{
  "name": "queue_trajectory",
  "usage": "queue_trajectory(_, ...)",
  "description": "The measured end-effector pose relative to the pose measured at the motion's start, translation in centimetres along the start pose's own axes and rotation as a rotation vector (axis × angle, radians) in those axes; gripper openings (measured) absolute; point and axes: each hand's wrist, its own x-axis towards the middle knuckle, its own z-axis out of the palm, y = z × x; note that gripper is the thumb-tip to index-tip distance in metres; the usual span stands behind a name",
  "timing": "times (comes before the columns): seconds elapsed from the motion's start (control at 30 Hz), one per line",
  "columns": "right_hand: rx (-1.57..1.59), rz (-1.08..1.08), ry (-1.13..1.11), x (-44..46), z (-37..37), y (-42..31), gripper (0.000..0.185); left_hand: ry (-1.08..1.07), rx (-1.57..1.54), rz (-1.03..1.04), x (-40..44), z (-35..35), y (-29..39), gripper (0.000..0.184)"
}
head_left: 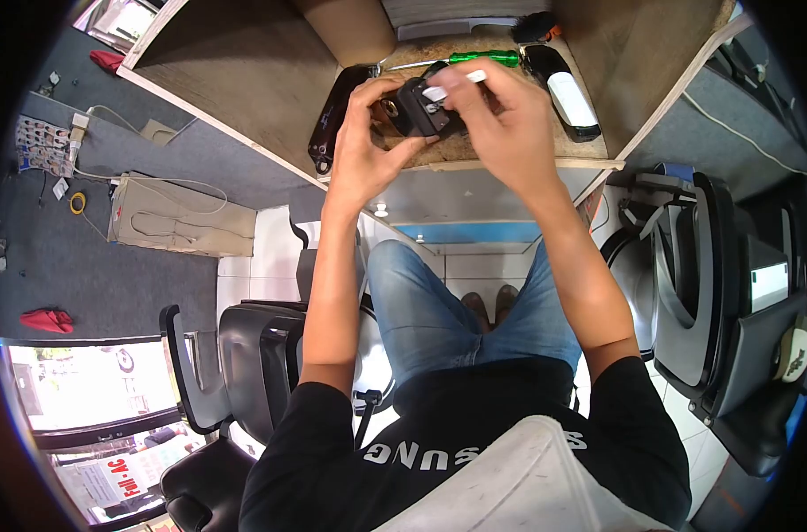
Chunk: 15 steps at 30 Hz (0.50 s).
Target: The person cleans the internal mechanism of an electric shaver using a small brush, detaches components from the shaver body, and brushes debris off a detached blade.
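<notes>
Both hands are over the wooden shelf at the top centre. My left hand (372, 142) is wrapped round the left side of a small black device (416, 108), its thumb under the lower edge. My right hand (508, 120) pinches a slim white tool (457, 83), whose tip lies against the device's right face, by a small metal part. Behind the device lies a screwdriver with a green handle (485, 58). What else the fingers cover is hidden.
A dark clipper-like object (332, 124) lies left of my hands, a black and white one (570, 99) to the right. A black brush (534, 28) is at the back. Wooden walls flank the shelf. Black chairs (260, 368) stand either side.
</notes>
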Motion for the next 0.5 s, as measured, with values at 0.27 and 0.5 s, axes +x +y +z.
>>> queue_trajectory(0.27,-0.106,-0.212,0.067,-0.3,0.3,0.3,0.022,0.02,-0.007,0.044,0.0,0.2,-0.8,0.082)
queue_trajectory(0.5,-0.107,-0.063,0.075,-2.2,0.1,-1.3,0.021,-0.025,0.043,-0.017,-0.2,-0.3,-0.6,0.088)
